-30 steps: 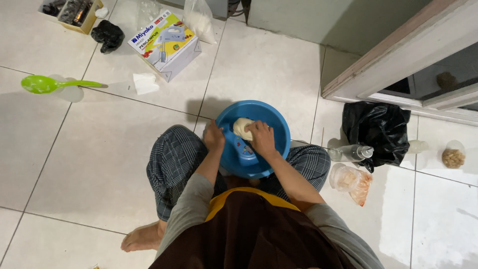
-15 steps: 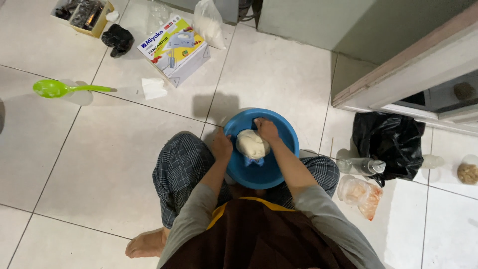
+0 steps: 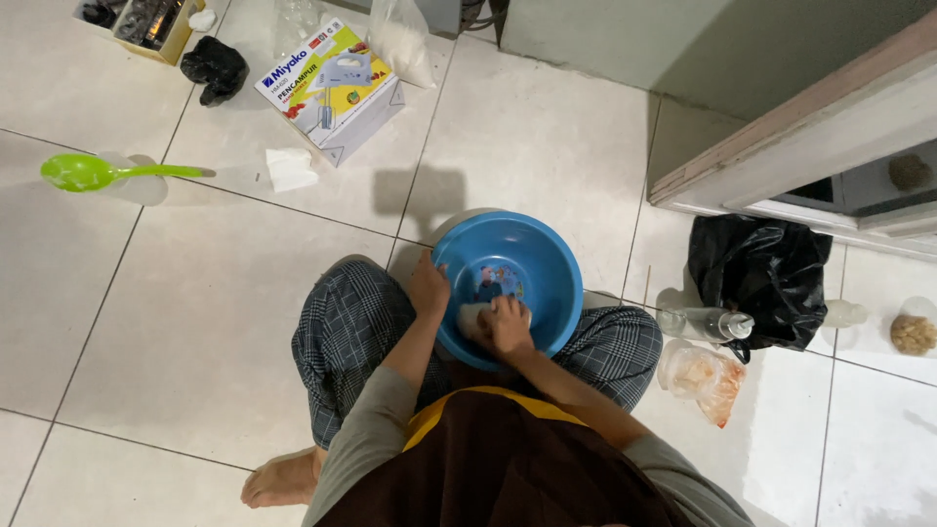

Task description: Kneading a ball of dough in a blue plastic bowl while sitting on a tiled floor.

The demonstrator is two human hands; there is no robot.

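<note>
The right hand (image 3: 508,327) pressed down, fingers curled, on a pale lump of dough (image 3: 475,317) at the near wall of a blue plastic basin (image 3: 547,263). The left hand (image 3: 429,288) gripped the basin's left rim. The basin sat on the tiled floor (image 3: 195,293) between the person's crossed legs in checked trousers (image 3: 342,332). To the right lay a clear bottle (image 3: 703,324), a plastic bag (image 3: 703,376) and a black bag (image 3: 761,273). Farther off were a mixer box (image 3: 332,88) and a green ladle (image 3: 98,172).
</note>
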